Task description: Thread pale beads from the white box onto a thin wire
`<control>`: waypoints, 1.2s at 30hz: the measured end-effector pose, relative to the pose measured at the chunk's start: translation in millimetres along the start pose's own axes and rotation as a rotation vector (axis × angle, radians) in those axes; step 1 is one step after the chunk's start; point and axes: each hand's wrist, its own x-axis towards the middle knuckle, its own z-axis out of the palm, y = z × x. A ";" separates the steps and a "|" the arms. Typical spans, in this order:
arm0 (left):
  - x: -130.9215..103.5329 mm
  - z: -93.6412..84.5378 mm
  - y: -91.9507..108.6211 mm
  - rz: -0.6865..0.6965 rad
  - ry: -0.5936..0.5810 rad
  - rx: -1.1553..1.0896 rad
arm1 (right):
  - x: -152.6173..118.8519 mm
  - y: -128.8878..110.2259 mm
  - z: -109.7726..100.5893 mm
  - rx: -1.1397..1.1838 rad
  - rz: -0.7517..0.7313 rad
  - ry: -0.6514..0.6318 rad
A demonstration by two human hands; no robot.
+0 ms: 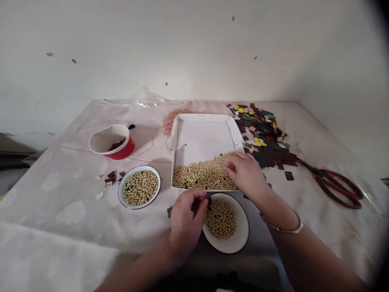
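A shallow white box (200, 138) stands mid-table, its near part spread with small pale round beads (200, 174), a few dark ones among them. Over the right side of these beads, my right hand (245, 172) is closed in a pinch; what lies between its fingertips is too small to make out. My left hand (187, 215) pinches a small dark scrap (209, 200) at the rim of a white bowl (241, 239). In that bowl lie more pale beads (221, 219). A second bowl (159, 182) of beads is further left.
Left of the box stands a red and white paper tub (123, 151) with dark red bits inside. Red-handled scissors (340, 188) lie at the right, beside a heap of coloured scraps (267, 138). Thin pinkish strands (172, 121) are bunched behind the box.
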 end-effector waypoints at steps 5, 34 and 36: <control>0.1 -0.5 3.8 -0.038 -0.025 -0.157 | -34.5 -36.4 -23.6 0.431 -0.148 -0.015; 1.6 -0.4 7.6 -0.083 0.008 -0.231 | -64.2 -55.9 -5.5 0.352 -0.379 0.060; 1.8 -0.4 7.7 -0.081 0.011 -0.229 | -65.1 -56.0 -6.6 0.349 -0.377 0.036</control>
